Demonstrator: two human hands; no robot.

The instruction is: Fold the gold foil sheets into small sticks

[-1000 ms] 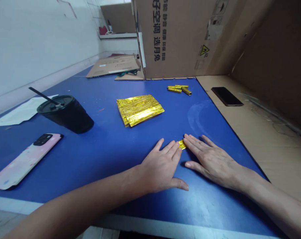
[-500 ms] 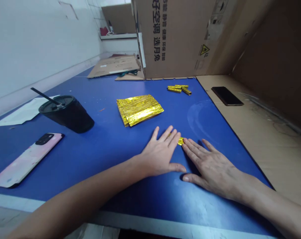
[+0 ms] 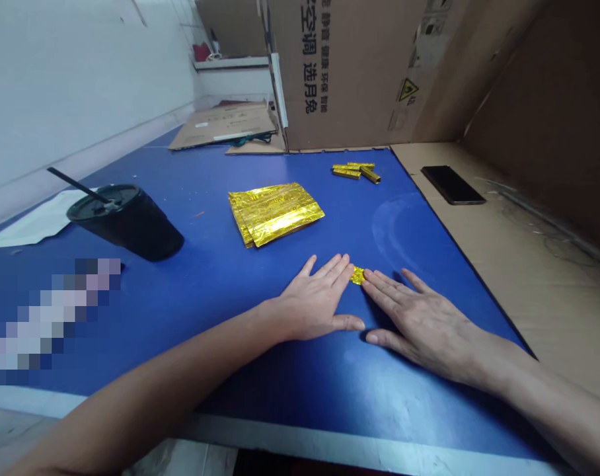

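Note:
My left hand lies flat on the blue tabletop, fingers stretched out, its fingertips at the left end of a small gold foil piece. From the right, my right hand rests with fingers extended, the fingertips on the piece's right end. Only the middle of that piece shows between the hands; the rest is hidden. Beyond my left hand lies a stack of gold foil sheets. Several narrow folded gold strips sit in a small group farther back.
A black cup with a straw stands at the left, before a white paper. A pixelated patch covers something at the lower left. A dark phone lies on cardboard at the right. A large cardboard panel rises behind the blue table.
The view has shifted slightly. My left fingers are closer together, and a little more of the gold piece shows between my hands. The object at the lower left now appears pixelated.

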